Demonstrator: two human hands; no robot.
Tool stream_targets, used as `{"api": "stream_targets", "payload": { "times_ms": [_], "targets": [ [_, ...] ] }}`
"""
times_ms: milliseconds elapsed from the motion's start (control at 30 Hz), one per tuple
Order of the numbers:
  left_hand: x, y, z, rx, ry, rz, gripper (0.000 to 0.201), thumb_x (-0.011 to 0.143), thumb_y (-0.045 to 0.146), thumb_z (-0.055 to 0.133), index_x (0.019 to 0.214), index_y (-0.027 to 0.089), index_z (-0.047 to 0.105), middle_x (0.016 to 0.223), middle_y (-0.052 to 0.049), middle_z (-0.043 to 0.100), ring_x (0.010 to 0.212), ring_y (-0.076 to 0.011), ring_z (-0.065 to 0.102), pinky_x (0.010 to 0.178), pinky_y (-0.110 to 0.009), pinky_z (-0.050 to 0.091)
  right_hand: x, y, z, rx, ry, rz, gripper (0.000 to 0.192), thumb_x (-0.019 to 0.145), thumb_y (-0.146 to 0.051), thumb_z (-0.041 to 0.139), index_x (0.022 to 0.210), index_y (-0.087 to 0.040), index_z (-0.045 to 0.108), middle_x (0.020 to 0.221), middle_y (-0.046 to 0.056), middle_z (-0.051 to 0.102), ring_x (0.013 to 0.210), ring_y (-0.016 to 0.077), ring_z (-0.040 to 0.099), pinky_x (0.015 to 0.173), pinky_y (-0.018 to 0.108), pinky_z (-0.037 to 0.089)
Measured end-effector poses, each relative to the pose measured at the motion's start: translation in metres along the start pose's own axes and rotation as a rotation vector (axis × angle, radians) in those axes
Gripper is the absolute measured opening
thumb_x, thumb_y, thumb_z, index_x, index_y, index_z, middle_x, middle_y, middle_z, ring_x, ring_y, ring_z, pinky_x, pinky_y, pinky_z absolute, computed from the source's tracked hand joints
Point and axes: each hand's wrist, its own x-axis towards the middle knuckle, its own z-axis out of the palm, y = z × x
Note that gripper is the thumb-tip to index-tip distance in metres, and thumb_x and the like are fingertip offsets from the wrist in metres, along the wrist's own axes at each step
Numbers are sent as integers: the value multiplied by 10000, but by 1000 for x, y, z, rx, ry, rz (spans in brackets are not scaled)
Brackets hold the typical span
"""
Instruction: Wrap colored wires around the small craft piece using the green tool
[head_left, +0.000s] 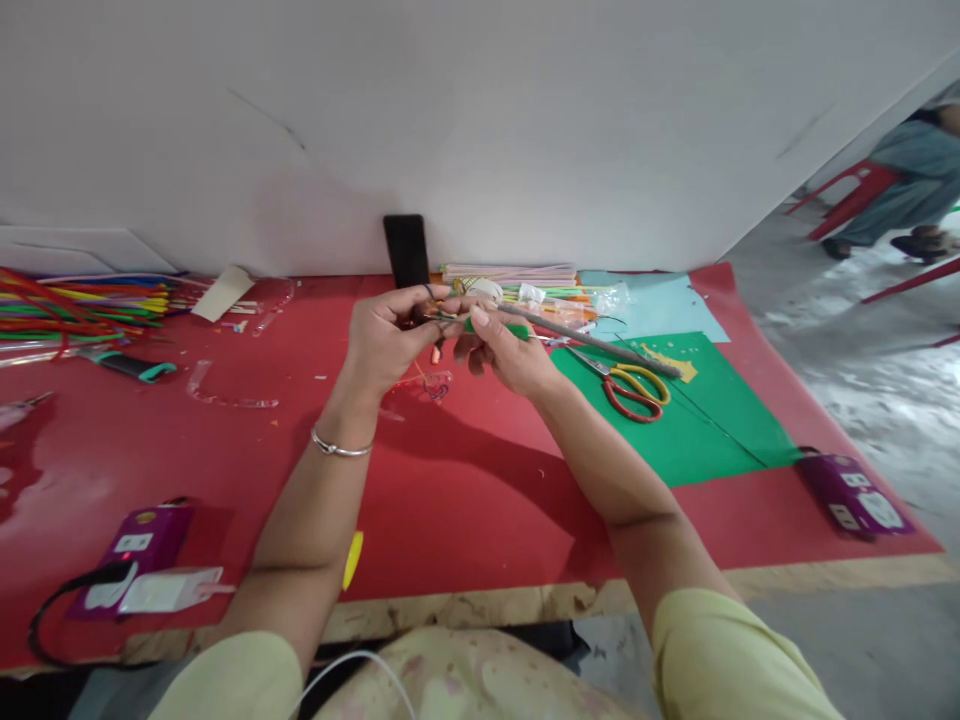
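Both hands meet over the middle of the red table cover. My left hand [386,335] is closed in a pinch on a small dark and orange piece, mostly hidden by the fingers. Close on its right, my right hand [510,350] is closed around a slim green piece [519,331]; its full shape is hidden. A long grey-brown fuzzy stem [600,343] stretches right from near the right hand; whether the hand touches it I cannot tell. Below the hands lie thin orange and dark strands [431,384]. Scissors [630,388] with red and yellow handles lie to the right.
A black phone [407,250] leans on the white wall. Colourful stems [82,305] and a teal-and-black tool [133,366] lie left. A green sheet [720,425] lies right. Purple boxes [154,535] [851,490] sit near both front corners. A seated person's legs [911,175] show beyond.
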Motion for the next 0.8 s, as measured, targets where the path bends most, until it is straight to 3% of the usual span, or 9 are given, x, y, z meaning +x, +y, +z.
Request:
{"api": "stream_targets", "payload": {
  "times_ms": [133,267,433,533,600,800],
  "targets": [
    [3,-6,7,-31,55,-3,525,602,349,1083,1069,211,888,779,11,756,692,-138,643,664,-283,563,-4,-4,9,-45,40,-84,546,974,-726,774,1016,-187,845,1412,127,727,933,160,779,663,256,685],
    [1,1,4,12,54,12,496,619,301,1069,1077,224,893,702,39,681,637,-121,592,587,-253,481,-7,-14,14,-140,93,-168,580,972,-750,759,1047,-182,853,1255,120,744,1101,213,755,779,302,728],
    [1,7,-2,-200,-110,-97,392,682,332,978,1057,237,911,746,2,732,561,-94,531,488,-232,386,-4,-16,10,-80,97,-152,571,943,-775,778,980,-207,821,1070,74,774,923,180,762,726,285,693],
    [3,5,-4,-239,-70,-160,307,786,458,909,967,211,920,733,-34,751,530,-93,527,447,-235,326,0,-11,4,5,78,-59,596,934,-803,762,934,-208,780,958,62,801,787,159,740,686,283,661],
    [4,2,-4,-203,-50,-156,299,774,451,951,959,217,923,733,-37,769,539,-94,556,458,-231,338,2,-8,1,47,70,-9,613,932,-815,752,916,-202,760,900,55,799,724,152,722,660,285,640],
    [2,0,-7,-193,-135,-143,409,673,365,1061,1030,226,918,791,-53,805,690,-157,711,527,-239,442,3,-13,-2,55,49,0,621,939,-821,728,901,-202,720,771,19,738,641,142,685,580,264,580]
  ]
}}
